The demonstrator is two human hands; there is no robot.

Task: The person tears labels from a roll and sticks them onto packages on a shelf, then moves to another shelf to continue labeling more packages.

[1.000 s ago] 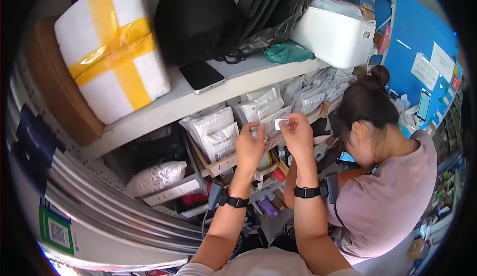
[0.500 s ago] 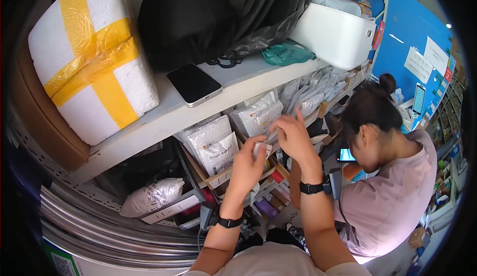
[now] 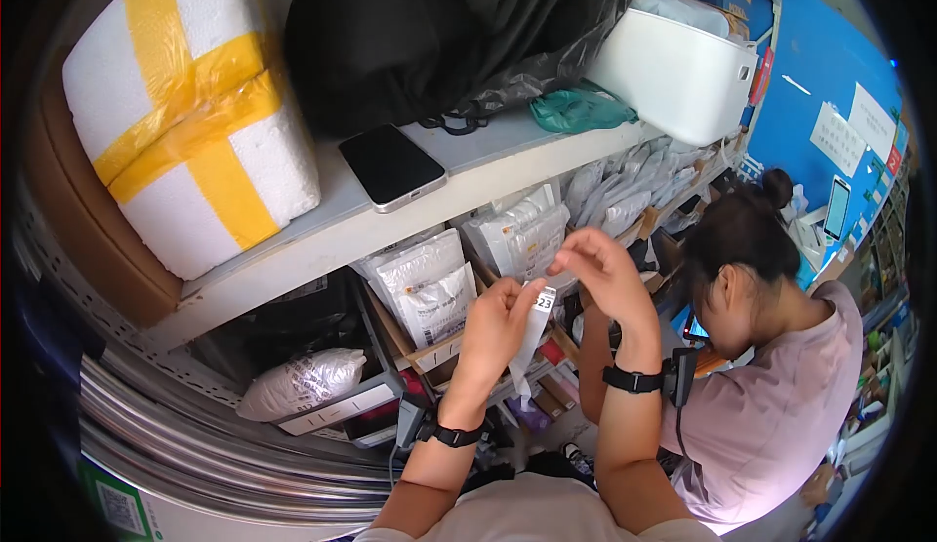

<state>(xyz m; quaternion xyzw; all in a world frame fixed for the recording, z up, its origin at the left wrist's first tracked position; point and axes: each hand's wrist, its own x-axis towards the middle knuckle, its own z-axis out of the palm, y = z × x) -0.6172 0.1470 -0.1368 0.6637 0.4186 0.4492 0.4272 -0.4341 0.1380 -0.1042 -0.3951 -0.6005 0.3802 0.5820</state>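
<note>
One label strip (image 3: pixel 532 332) pinched in left hand (image 3: pixel 498 332), not yet stuck; right hand (image 3: pixel 605 274) half-curled, empty, beside packet shelf (image 3: pixel 468 176).

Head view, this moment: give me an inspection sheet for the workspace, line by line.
Surface: white shelf board above open cardboard boxes of pouches.
Job's things: narrow white paper strip with a printed label, in the left hand's grip.
Clutter: white foam box with yellow tape, black phone, black bag, white plastic bin, silver-white pouches.
Grippers: left hand pinches the strip; right hand beside its top, contact unclear.
Cables: dark cords at both wrist devices.
Surroundings: a person in a pink shirt at right; blue wall.
</note>
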